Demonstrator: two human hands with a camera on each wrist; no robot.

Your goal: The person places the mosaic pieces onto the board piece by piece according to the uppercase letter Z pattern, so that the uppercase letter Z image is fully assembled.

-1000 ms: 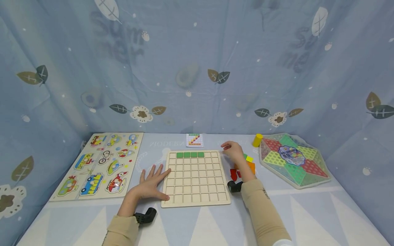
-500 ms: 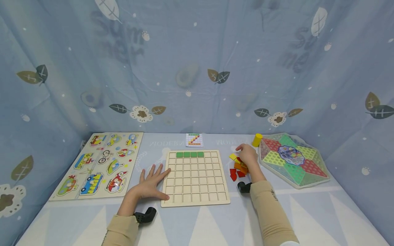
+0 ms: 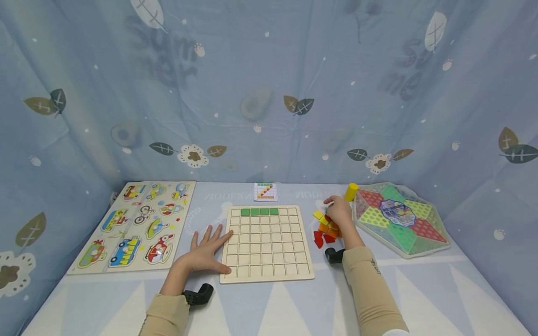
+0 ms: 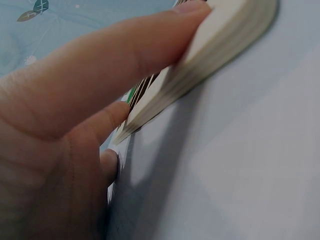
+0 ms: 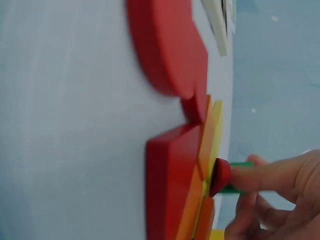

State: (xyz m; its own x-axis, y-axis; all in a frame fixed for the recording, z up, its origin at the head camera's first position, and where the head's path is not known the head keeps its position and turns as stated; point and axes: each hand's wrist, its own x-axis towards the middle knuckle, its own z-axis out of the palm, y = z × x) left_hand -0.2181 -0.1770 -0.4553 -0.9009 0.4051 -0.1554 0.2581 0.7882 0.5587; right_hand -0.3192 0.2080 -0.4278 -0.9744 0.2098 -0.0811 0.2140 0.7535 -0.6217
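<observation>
My left hand (image 3: 203,255) lies with fingers spread at the left edge of a wooden grid board (image 3: 273,259). In the left wrist view, its thumb (image 4: 135,47) rests on the board's rim. Four-sided green tiles (image 3: 259,212) fill part of the board's top row. My right hand (image 3: 340,212) is at a pile of coloured blocks right of the board. The right wrist view shows its thumb and finger pinching a green block (image 5: 231,189), beside a small red block (image 5: 220,176). Yellow (image 3: 318,215), orange (image 3: 329,229) and red blocks (image 3: 318,240) lie around; some are hidden by the hand.
A pattern card (image 3: 265,192) lies behind the board. At left is a vehicle picture puzzle (image 3: 143,228). A yellow cylinder (image 3: 351,192) and a hexagonal game board (image 3: 399,219) stand at right. A patterned curtain (image 3: 269,102) hangs behind the table.
My right hand has moved right, from beside the board's top right corner to the block pile, and has stayed there over the last half second. My left hand has kept still.
</observation>
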